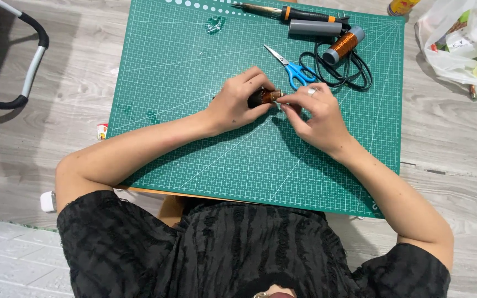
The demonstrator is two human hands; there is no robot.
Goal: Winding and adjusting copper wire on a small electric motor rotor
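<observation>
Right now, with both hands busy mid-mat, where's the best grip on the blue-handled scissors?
Probably the blue handle loops of the scissors, coming from the lower right. They lie flat on the green cutting mat, closed blades pointing up-left, loops facing the right hand. The black cable lies right beside the loops, so come in low and clear of it.

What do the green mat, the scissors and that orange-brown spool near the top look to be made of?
Green mat: probably matte vinyl or rubber, judging by its flat, printed white grid. Scissors: shiny metal blades, glossy blue handles that look plastic. Spool: grey ends, likely plastic, wound with fine copper-coloured wire that glints.
</observation>
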